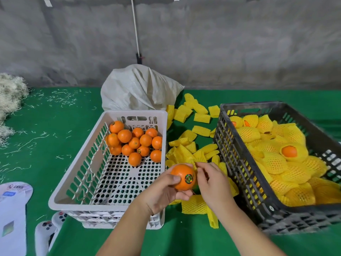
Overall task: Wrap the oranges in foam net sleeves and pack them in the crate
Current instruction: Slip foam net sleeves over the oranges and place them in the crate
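At the far left a heap of pale straw-like shreds (10,93) lies on the green table cover (55,126), and below it a white printed card (13,209) and white game controllers (48,228) sit at the near edge. Next comes the white crate (77,172), its far end holding a cluster of bare oranges (134,143), with a white woven sack (138,87) standing behind it. In front of that crate's right corner the left hand (162,193) grips a single orange (182,177), thumb and fingers curled round it, a round sticker facing the camera. Just to the right, the right hand (212,182) has its fingers bent close to the orange's side; whether they pinch a sleeve or only touch the fruit cannot be told. Loose yellow foam net sleeves (195,145) are scattered on the cover between the two crates, one lying just below the hands. At the right stands the black crate (239,163), heaped with sleeved oranges (287,163).
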`<state>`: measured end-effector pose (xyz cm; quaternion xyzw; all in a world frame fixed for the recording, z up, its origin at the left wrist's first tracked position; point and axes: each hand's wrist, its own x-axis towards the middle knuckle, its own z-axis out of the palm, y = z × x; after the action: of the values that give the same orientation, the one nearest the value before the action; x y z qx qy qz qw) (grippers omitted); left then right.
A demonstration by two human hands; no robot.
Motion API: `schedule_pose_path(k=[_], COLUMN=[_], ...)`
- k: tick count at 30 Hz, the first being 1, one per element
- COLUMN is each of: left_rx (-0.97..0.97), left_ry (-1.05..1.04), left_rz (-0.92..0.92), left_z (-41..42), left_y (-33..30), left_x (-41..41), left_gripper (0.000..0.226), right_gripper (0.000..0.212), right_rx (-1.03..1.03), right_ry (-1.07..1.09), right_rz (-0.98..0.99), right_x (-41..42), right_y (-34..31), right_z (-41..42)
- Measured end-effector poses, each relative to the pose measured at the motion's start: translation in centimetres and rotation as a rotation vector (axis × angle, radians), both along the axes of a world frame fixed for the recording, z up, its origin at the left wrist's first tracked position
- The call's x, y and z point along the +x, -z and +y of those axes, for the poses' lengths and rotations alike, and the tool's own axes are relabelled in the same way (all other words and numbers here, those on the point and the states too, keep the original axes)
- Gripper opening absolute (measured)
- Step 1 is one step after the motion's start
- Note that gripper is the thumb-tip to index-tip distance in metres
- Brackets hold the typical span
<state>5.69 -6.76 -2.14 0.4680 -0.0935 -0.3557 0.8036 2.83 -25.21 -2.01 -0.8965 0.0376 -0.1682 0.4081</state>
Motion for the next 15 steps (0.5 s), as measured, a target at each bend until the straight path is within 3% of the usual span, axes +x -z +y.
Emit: schedule_pose_path(k=[4,8,11,13,15], left_rx=[0.062,0.212,0.17,0.164,0.171], left_ry=[-0.092,-0.189,-0.198,-0.21,-0.241], left_rz=[-0.023,-0.095,-0.064,-0.061,-0.069], left_z=[-0.6,-1.7,-1.4,-1.2,-1.4], left_y=[0.2,0.4,0.4,0.4,0.6], left_x=[0.0,-0.6,-0.7,-0.6,-0.6], left_gripper=[0.099,0.078,0.073,0.075,0.076], right_gripper=[0.033,0.029,0.011,0.011,0.01], right_rx=[-0.024,-0.091,0.093,0.264,0.305], right_ry=[-0.104,-0.134,0.013,0.084,0.067], right_rz=[0.04,0.064,0.01,0.038,0.058], right_x=[-0.1,-0.3,-0.3,-0.2,-0.3], right_y=[0.6,0.8,1.1,0.9,0.6], right_z=[-0.1,0.0,0.0,-0.3,-0.6])
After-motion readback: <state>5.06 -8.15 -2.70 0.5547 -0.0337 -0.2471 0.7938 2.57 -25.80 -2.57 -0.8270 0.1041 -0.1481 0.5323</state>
